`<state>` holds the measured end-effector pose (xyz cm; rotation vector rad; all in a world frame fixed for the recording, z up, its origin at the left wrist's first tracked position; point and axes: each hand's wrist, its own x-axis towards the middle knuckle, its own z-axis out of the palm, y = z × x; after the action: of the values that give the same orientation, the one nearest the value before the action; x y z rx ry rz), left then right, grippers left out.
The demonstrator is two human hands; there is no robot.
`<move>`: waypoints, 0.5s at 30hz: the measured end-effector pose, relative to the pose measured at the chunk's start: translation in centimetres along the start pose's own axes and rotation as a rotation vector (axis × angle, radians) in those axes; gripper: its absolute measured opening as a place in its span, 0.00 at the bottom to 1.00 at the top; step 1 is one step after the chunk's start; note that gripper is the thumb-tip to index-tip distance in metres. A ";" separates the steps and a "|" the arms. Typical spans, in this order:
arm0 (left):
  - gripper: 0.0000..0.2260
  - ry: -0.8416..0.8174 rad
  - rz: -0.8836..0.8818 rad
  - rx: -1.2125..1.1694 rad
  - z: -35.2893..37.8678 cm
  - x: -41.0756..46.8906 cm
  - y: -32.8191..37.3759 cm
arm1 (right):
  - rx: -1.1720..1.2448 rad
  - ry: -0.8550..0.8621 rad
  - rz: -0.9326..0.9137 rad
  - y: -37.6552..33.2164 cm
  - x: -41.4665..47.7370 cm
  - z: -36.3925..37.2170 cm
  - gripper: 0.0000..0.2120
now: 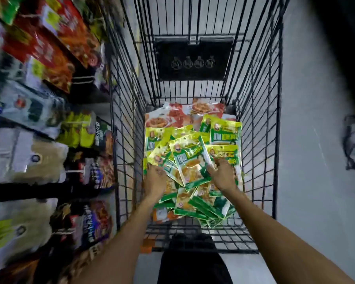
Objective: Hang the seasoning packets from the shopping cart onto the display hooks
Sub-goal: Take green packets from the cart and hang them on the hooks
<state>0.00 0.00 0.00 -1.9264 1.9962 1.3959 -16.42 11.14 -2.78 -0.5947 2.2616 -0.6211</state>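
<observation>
Here, both my hands are down inside the shopping cart, on the heap of seasoning packets that covers its floor. Left hand rests knuckles-up on the left edge of the heap, fingers curled under; I cannot tell whether it grips a packet. Right hand lies on the right side, fingers bent onto a green-and-yellow packet; grip also unclear. Between the two hands one green packet lies tilted on top, face up, its right edge touching the right fingers. Red-and-white packets lie at the far end of the cart, past the green ones. Display shelving with hanging packets runs along the cart's left side, blurred.
</observation>
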 end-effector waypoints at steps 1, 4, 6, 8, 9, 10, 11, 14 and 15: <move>0.03 0.024 -0.049 -0.027 0.4 0.4 -0.2 | -0.029 0.016 -0.002 0.2 0.5 0.6 0.23; 0.09 0.073 -0.201 -0.109 1.9 2.3 -1.0 | -0.068 0.020 0.038 0.4 1.5 2.0 0.29; 0.14 0.076 -0.269 -0.234 2.8 3.2 -0.9 | -0.110 0.042 0.067 0.4 1.8 3.0 0.32; 0.16 0.095 -0.344 -0.366 3.5 3.9 -0.6 | -0.205 0.089 0.089 0.3 2.0 3.4 0.34; 0.16 0.092 -0.367 -0.429 3.8 4.2 -0.5 | -0.225 0.103 0.110 0.2 2.0 3.5 0.36; 0.15 0.091 -0.383 -0.476 4.2 4.5 -0.6 | -0.224 0.105 0.140 0.2 2.1 3.6 0.38; 0.14 0.088 -0.395 -0.513 4.5 4.7 -0.6 | -0.192 0.088 0.182 0.2 2.3 3.7 0.37; 0.05 0.089 -0.446 -0.597 4.6 4.8 -0.8 | 0.067 -0.033 0.298 0.7 2.8 3.5 0.22; 0.05 0.083 -0.446 -0.628 4.4 4.8 -0.7 | 0.156 -0.066 0.318 0.9 2.8 3.2 0.18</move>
<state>-2.88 -0.95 -5.80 -2.4808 1.0872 1.9625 -16.14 9.44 -6.74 -0.1709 2.1594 -0.6006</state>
